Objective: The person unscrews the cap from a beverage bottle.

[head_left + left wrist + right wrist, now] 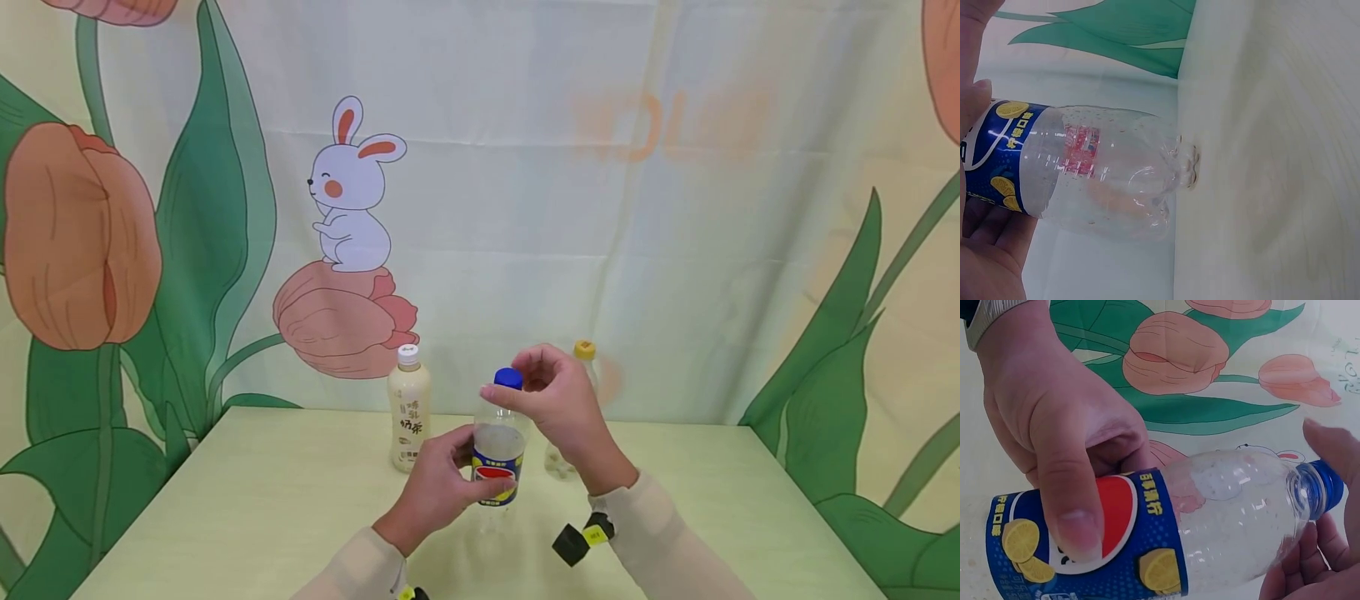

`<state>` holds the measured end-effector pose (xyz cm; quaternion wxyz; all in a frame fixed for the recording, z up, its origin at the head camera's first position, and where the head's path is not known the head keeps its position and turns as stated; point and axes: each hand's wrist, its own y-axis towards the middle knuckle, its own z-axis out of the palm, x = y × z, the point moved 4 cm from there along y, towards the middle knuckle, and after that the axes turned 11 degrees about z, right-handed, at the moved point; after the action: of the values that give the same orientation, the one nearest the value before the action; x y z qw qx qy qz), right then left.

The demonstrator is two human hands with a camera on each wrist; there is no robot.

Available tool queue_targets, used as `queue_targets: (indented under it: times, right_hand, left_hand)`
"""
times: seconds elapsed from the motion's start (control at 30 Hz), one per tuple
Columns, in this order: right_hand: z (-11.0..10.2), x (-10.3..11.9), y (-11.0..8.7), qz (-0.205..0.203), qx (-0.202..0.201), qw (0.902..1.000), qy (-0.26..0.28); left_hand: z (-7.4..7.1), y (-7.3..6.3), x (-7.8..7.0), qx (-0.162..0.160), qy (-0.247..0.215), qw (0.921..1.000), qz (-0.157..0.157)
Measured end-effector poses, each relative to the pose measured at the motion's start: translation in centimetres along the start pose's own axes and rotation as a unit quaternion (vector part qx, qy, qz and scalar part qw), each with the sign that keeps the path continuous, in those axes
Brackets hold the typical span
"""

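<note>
My left hand [437, 477] grips a clear plastic soda bottle [498, 442] around its blue label with lemon pictures, thumb across the front. The bottle stands upright, and its base is at the tabletop in the left wrist view. A blue cap [1329, 486] sits on its neck. Around that cap my right hand [561, 407] is held with thumb and fingers spread apart. In the right wrist view a gap shows between the thumb [1330, 440] and the cap; whether the other fingers touch it is hard to tell. The bottle looks clear, with droplets inside.
A cream-coloured milk tea bottle [410, 417] with a white cap stands behind on the left. Partly hidden behind my right hand is a clear bottle with a yellow cap [585, 350]. The pale table [262, 500] ends at a curtain [487, 208] printed with tulips and a rabbit.
</note>
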<state>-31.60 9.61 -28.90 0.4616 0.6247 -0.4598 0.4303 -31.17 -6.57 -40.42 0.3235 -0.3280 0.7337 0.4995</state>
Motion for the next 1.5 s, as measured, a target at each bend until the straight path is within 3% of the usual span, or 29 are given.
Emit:
queue_targets:
  times: [0.27,0.57,0.87,1.2,1.5]
  right_hand:
    - [-0.1,0.3,-0.4,0.003,-0.03,0.9995,-0.012]
    - [-0.2,0.4,-0.1,-0.01,-0.001,0.9999,0.007]
    - [-0.3,0.3,0.5,-0.03,0.079,0.9963,-0.016]
    - [-0.6,-0.3,1.1,-0.019,0.188,0.9814,-0.031]
    - [-0.7,-0.6,1.0,-0.001,0.205,0.978,-0.036]
  left_hand:
    - [0.0,0.1,0.0,0.001,-0.003,1.0,-0.004]
    - [-0.2,0.1,0.1,0.005,-0.002,0.9999,-0.01]
    - [-0.3,0.2,0.2,0.0,-0.009,0.9999,-0.009]
    - [-0.3,0.0,0.4,0.001,-0.01,0.9998,-0.017]
    - [0.0,-0.1,0.6,-0.001,-0.009,1.0,0.003]
